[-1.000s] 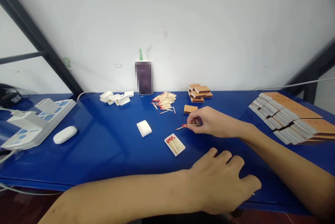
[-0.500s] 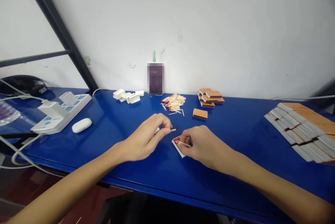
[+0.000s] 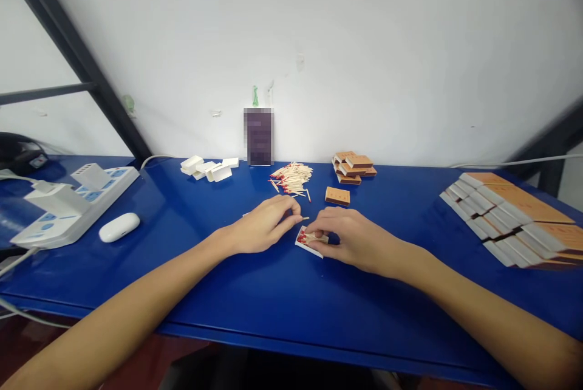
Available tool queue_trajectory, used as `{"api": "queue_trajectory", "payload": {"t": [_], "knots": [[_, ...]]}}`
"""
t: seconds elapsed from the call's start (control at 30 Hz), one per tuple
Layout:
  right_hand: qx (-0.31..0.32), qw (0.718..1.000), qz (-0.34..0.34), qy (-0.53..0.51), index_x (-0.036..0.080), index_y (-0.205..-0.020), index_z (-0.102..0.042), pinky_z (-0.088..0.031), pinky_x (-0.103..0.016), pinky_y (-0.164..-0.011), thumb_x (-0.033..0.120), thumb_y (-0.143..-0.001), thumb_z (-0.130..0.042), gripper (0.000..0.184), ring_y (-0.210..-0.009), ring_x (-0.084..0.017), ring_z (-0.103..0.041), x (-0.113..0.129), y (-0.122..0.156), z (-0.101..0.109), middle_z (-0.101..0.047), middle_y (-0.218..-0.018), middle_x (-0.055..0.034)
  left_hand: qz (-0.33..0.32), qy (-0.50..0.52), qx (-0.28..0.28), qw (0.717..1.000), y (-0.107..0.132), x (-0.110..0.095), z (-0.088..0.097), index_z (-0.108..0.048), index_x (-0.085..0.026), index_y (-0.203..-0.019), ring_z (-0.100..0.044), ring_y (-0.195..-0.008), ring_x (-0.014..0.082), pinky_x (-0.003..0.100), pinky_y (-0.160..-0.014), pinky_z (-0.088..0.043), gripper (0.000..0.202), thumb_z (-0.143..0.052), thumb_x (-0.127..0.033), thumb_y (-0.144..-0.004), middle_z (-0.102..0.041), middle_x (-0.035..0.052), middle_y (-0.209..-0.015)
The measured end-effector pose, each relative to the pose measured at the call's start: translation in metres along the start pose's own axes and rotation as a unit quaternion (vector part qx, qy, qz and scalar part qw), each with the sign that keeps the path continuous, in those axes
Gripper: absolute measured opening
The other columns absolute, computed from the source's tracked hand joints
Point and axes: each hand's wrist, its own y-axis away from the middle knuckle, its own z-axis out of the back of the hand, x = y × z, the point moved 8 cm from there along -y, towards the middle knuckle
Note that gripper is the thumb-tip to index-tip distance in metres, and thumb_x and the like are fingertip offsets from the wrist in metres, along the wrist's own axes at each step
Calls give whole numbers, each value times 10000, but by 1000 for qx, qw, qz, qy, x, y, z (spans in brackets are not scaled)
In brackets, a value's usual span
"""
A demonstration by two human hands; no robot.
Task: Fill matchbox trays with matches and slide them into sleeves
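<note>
My left hand (image 3: 266,226) is closed in a pinch, and a matchstick (image 3: 305,218) pokes out from its fingertips. Just right of it, my right hand (image 3: 353,238) bends over a small white matchbox tray (image 3: 310,249) lying on the table. Red-headed matches (image 3: 302,237) lie in that tray, and my right thumb and fingers are closed around them, hiding part of the tray. Beyond both hands is a loose heap of matches (image 3: 294,178). One brown matchbox sleeve (image 3: 337,196) lies near the right hand.
Behind sit stacked brown matchbox sleeves (image 3: 353,166) and white empty trays (image 3: 212,169). A large block of matchboxes (image 3: 514,217) stands right. To the left are a power strip (image 3: 102,201) and a white earbud case (image 3: 119,228). A dark pixelated panel (image 3: 260,138) stands by the wall.
The view has shifted slightly to the right. My right fingers have lowered onto the matches in the tray, which has turned a little. My left hand still pinches its matchstick, closer to the tray.
</note>
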Motion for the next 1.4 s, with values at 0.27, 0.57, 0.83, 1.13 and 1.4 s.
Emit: {"api": "queue_trajectory", "payload": {"t": [0.27, 0.57, 0.83, 1.13, 1.4], "knots": [[-102, 990, -89, 45, 176, -922, -672, -413, -278, -642, 220, -901, -521, 158, -666, -151, -574, -36, 4, 31, -661, -780, -35, -40, -61, 23, 997, 3, -22, -18, -557, -188, -958, -550, -991, 185, 339, -903, -368, 220, -393, -317, -1029, -639, 49, -1035], [48, 996, -74, 29, 195, -816, -542, -395, -272, -650, 238, -941, -465, 154, -712, -147, -515, -48, 6, 1, -587, -833, -28, -73, -141, 40, 986, 6, -33, -23, -619, -184, -1035, -575, -947, 186, 357, -883, -324, 257, -420, -347, -1017, -670, 47, -1038], [18, 996, -82, -30, 193, -675, -556, -364, -249, -579, 182, -787, -575, 114, -606, -108, -482, -35, 9, 29, -561, -679, 20, -76, -198, 50, 976, 12, -30, -26, -631, -238, -1171, -541, -926, 202, 366, -848, -333, 272, -485, -369, -983, -627, 51, -1041], [39, 992, -65, -97, 188, -698, -589, -386, -229, -547, 175, -766, -611, 72, -583, -93, -481, -28, 9, 18, -570, -677, 31, 8, -127, 29, 991, 9, -17, -19, -524, -203, -1069, -568, -936, 214, 375, -878, -360, 276, -602, -413, -907, -640, 26, -989], [21, 993, -48, -108, 181, -727, -625, -377, -232, -552, 226, -782, -650, 76, -578, -95, -478, -18, 6, 12, -572, -663, 30, -10, -127, 35, 991, 9, -28, -21, -475, -247, -1252, -556, -1038, 238, 392, -921, -358, 445, -633, -451, -891, -651, 32, -1064]]}}
